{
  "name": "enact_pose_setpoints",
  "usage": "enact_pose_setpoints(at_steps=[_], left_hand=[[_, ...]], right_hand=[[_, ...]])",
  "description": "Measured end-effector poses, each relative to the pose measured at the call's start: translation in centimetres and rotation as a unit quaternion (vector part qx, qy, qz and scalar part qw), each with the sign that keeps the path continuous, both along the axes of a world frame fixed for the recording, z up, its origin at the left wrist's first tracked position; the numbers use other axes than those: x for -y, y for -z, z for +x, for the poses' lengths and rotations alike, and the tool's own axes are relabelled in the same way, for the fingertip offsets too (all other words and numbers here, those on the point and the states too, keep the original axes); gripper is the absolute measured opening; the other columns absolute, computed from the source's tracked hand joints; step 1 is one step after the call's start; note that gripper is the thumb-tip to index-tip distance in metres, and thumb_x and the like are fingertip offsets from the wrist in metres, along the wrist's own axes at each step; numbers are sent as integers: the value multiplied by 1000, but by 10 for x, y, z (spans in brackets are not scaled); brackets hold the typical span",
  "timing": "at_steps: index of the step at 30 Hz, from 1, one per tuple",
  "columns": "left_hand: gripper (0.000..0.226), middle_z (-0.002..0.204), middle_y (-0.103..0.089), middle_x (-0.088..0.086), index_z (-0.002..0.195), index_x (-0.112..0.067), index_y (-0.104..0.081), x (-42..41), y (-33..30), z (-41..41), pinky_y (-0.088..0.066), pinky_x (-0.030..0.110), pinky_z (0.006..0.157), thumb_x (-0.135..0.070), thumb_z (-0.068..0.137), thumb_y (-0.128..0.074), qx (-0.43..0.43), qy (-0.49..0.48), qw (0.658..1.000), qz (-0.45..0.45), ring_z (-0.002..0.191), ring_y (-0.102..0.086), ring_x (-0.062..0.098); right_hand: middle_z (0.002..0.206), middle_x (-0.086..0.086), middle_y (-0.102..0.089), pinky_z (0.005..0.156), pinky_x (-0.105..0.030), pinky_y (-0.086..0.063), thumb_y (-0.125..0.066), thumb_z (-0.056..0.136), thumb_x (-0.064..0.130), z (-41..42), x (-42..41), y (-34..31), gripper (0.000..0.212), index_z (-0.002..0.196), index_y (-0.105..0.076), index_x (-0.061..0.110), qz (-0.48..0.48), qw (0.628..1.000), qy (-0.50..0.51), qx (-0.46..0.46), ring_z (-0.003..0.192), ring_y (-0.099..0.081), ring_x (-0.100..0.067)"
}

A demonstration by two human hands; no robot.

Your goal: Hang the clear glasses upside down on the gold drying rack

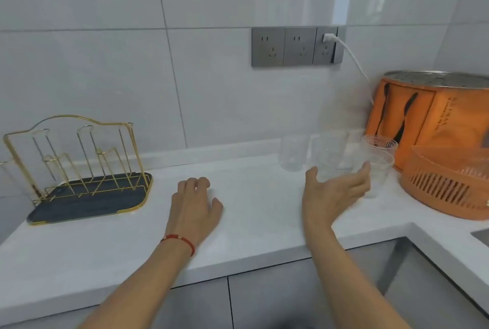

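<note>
The gold drying rack [79,159] stands on its dark tray at the left of the white counter, with nothing on its prongs. Several clear glasses stand upright at the back right: one [293,154] on the left, one [332,151] in the middle, two more [379,154] by the orange basket. My right hand [333,196] is open, palm turned inward, thumb and fingers spread on either side of the middle glass's base. Whether it touches the glass I cannot tell. My left hand [195,207] rests on the counter with loosely bent fingers, holding nothing.
An orange slotted basket [444,185] and an orange bag with a metal lid [428,111] crowd the right corner. A white cable [354,61] hangs from the wall sockets. The counter turns toward me at the right, and its front edge runs below my forearms.
</note>
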State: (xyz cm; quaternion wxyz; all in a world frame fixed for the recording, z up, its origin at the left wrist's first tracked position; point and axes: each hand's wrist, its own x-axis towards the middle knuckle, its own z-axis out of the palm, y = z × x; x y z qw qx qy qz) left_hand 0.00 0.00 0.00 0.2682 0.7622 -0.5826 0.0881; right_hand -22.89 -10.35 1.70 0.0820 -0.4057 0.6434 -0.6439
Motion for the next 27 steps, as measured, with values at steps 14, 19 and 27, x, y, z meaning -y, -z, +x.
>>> enact_pose_setpoints(at_steps=[14,19,27], left_hand=[[66,127,-53,-17,136,-41,-42,-26,-19,-17,-53,25,86,-59,77,-67,-275,181,939,-97,103,-60,8],[54,107,-67,-18,122,-39,-57,-46,-30,-26,-59,34,72,-45,73,-78,-404,152,884,-179,90,-67,8],[51,116,-65,8,125,-26,-60,-85,-50,44,-61,45,66,-39,78,-74,-525,160,815,-186,88,-70,21]], right_hand=[[132,-1,-51,103,-24,-44,-88,68,28,29,-29,6,87,146,-49,20,-154,843,-421,-299,122,-45,-20],[155,5,-37,108,-33,-45,-75,81,42,61,-61,7,87,158,-35,38,-186,758,-515,-353,142,-37,-16],[106,-2,-75,87,-47,-62,-57,95,64,117,-94,-33,34,127,-53,53,84,693,-716,19,80,-76,-18]])
